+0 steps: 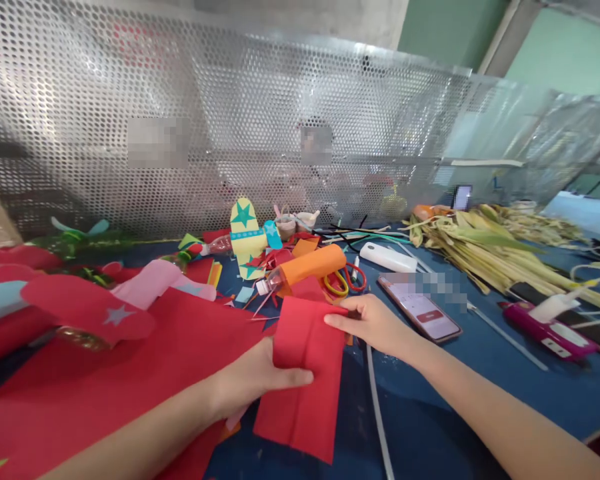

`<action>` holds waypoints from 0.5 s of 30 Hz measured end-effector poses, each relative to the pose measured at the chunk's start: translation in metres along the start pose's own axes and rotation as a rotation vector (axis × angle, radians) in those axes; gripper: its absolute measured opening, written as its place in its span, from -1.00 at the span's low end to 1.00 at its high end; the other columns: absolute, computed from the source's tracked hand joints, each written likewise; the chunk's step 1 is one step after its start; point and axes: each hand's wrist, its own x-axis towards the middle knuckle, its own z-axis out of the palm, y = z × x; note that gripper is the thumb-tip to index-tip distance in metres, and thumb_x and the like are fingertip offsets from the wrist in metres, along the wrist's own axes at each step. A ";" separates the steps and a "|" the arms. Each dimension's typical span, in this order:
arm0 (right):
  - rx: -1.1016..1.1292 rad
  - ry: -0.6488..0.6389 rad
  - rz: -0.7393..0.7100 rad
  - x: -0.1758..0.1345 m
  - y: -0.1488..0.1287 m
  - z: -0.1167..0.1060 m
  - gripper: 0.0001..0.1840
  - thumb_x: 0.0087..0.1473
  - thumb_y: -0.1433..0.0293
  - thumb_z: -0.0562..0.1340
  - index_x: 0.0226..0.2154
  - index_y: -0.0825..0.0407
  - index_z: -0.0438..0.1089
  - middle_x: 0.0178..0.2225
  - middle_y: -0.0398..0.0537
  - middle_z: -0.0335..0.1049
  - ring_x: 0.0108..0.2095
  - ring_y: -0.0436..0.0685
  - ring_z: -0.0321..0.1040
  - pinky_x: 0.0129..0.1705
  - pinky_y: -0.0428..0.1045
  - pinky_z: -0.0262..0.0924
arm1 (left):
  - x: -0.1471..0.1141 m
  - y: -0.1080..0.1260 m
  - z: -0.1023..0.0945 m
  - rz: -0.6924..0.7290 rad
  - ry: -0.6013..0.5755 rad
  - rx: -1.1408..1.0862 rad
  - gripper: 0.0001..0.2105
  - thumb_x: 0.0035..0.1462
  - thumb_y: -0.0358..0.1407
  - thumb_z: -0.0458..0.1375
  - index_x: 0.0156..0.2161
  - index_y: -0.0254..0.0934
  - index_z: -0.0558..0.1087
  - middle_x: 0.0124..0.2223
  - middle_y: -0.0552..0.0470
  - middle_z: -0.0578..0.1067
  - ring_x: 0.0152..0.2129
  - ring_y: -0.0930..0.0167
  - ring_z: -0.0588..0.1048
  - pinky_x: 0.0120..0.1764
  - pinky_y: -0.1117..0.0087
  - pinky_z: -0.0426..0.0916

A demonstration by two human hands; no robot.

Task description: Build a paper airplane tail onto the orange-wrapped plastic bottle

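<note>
A rectangular piece of red paper [313, 393], creased along its length, is held up over the blue table. My left hand [267, 383] grips its left side, thumb lying across the front and the other fingers hidden behind. At the upper right corner, my right hand [365, 323] pinches the edge between thumb and fingers. Just beyond the paper lies a plastic bottle wrapped in orange [313, 265]. A large red sheet [180, 360] spreads under my left forearm. Near my right wrist rests a smartphone [420, 310] with its screen lit.
Bottle airplanes stand behind, one with yellow wings [243, 267] and one with red wings [87, 308]. A white handle-shaped tool [389, 257], dried husks [485, 247] and a magenta power strip [550, 330] lie rightward. A perforated metal screen [260, 113] borders the table's back.
</note>
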 end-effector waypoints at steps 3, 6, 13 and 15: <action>-0.205 0.043 0.074 0.008 -0.005 -0.023 -0.59 0.20 0.13 0.05 -0.28 0.05 0.46 -0.33 -0.08 0.52 -0.32 0.09 0.45 -0.26 -0.04 0.30 | 0.004 -0.007 -0.003 -0.012 0.045 0.008 -0.59 -0.13 -0.22 0.36 -0.11 -0.26 0.51 -0.19 -0.08 0.60 -0.21 0.23 0.55 -0.12 0.33 0.39; -0.489 0.075 0.236 0.030 -0.002 -0.049 -0.79 0.13 0.29 0.21 -0.27 0.10 0.43 -0.25 0.01 0.47 -0.22 0.13 0.41 -0.12 0.10 0.27 | 0.009 -0.015 -0.010 0.010 0.106 -0.112 -0.64 -0.11 -0.21 0.35 -0.16 -0.28 0.52 -0.26 -0.08 0.61 -0.29 0.25 0.57 -0.15 0.30 0.41; -0.825 -0.043 0.439 0.091 0.008 -0.042 -0.70 0.17 0.30 0.18 -0.05 0.04 0.32 -0.02 0.01 0.32 -0.11 0.15 0.35 -0.12 0.12 0.30 | 0.012 -0.021 -0.006 0.126 0.151 -0.257 -0.77 -0.01 -0.30 0.30 -0.19 -0.30 0.52 -0.21 -0.06 0.61 -0.30 0.31 0.57 -0.22 0.38 0.46; -0.866 -0.051 0.458 0.099 0.009 -0.035 -0.67 0.16 0.31 0.19 -0.03 0.06 0.30 -0.02 0.03 0.32 -0.11 0.15 0.35 -0.12 0.13 0.30 | 0.012 -0.021 -0.006 0.152 0.125 -0.262 -0.75 0.00 -0.32 0.29 -0.17 -0.32 0.51 -0.18 -0.09 0.60 -0.26 0.30 0.57 -0.18 0.37 0.45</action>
